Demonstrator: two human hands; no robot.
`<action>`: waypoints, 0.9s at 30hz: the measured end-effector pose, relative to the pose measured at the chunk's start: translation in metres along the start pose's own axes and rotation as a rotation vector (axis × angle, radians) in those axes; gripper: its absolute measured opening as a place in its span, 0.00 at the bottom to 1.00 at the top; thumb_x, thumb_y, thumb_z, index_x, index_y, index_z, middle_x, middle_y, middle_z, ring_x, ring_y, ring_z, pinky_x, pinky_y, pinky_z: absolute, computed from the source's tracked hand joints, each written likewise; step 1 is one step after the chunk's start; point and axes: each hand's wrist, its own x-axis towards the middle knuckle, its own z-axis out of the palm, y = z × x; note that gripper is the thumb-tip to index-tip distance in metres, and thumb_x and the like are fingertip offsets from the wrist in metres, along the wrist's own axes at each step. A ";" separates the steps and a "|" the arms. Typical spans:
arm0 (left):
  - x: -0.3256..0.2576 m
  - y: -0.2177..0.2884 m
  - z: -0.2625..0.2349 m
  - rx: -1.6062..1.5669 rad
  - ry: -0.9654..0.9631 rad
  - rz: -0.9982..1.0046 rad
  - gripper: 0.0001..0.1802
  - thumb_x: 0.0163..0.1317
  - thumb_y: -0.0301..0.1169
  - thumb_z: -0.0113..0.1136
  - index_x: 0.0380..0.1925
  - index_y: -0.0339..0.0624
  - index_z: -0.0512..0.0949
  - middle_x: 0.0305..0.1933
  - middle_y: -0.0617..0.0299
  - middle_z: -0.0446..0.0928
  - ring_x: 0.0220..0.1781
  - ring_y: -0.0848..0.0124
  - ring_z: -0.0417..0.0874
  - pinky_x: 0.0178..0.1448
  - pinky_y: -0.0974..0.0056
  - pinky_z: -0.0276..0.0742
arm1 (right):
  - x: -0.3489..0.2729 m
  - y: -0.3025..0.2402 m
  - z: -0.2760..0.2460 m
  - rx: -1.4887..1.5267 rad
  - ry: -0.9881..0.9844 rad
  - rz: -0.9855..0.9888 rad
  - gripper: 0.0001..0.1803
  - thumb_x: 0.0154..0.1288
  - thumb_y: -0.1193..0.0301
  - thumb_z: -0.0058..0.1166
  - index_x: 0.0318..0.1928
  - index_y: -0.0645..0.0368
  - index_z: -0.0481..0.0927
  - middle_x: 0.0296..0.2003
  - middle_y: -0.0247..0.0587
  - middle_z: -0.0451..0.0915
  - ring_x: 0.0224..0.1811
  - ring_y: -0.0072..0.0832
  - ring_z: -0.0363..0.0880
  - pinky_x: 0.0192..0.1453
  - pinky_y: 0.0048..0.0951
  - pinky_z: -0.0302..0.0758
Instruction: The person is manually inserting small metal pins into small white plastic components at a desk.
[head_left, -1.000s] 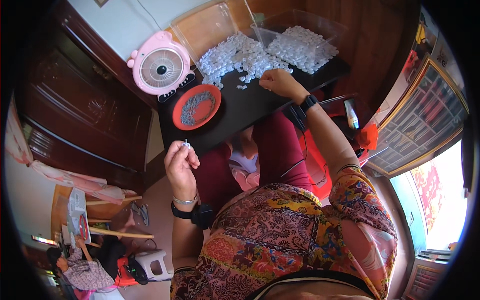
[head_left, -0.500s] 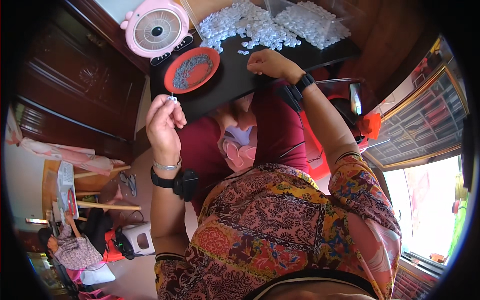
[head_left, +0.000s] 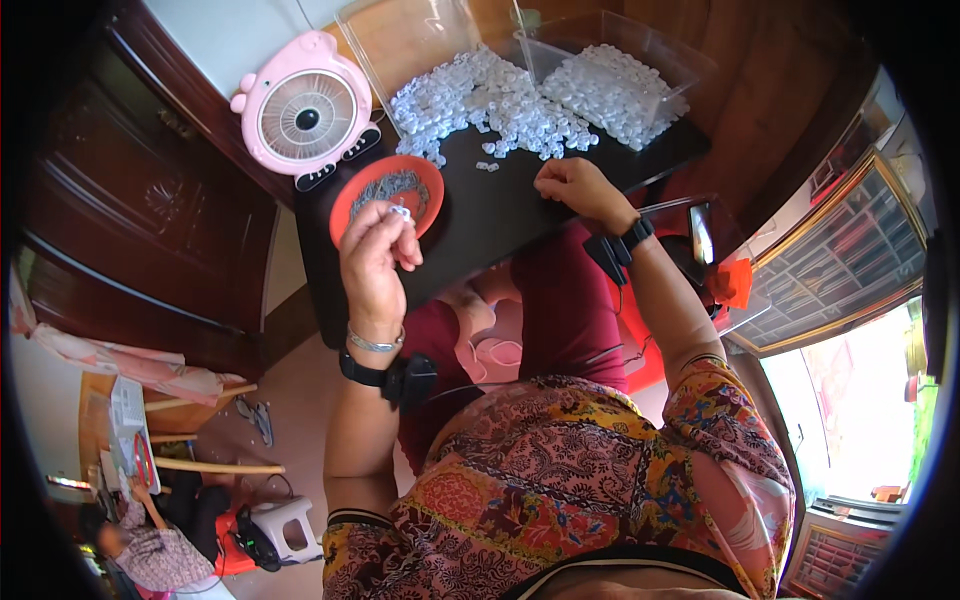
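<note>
My left hand [head_left: 376, 262] is raised over the near rim of an orange bowl [head_left: 433, 190]. Its thumb and fingers pinch a small white plastic piece [head_left: 400, 212]. Inside the bowl lies a heap of thin grey metal pins or nails [head_left: 385, 186]; my hand covers part of it. On the right, my right hand [head_left: 585, 190] rests at the black table [head_left: 490, 225] with its fingers curled together. Whatever they hold, if anything, is hidden. Beyond the hands spreads a pile of small white plastic pieces [head_left: 480, 100], with a few loose ones [head_left: 487, 166] nearer me.
A pink fan [head_left: 308, 115] stands behind the bowl. At the back right, a clear plastic box [head_left: 690, 80] holds more white pieces. My knees [head_left: 565, 300] are under the table edge. A person [head_left: 165, 545] sits far left beside a white stool [head_left: 288, 530].
My left hand has moved right, over the bowl's near rim, still pinching the white piece. My right hand sits farther right in view, fingers still curled. The whole view has tilted, showing more behind the table.
</note>
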 end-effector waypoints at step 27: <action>0.066 -0.051 0.019 -0.308 0.087 0.002 0.09 0.64 0.31 0.45 0.30 0.36 0.68 0.21 0.62 0.67 0.21 0.75 0.67 0.24 0.71 0.62 | 0.115 -0.011 0.036 -0.614 0.013 -0.196 0.12 0.52 0.63 0.61 0.32 0.56 0.77 0.30 0.43 0.80 0.35 0.43 0.80 0.40 0.41 0.75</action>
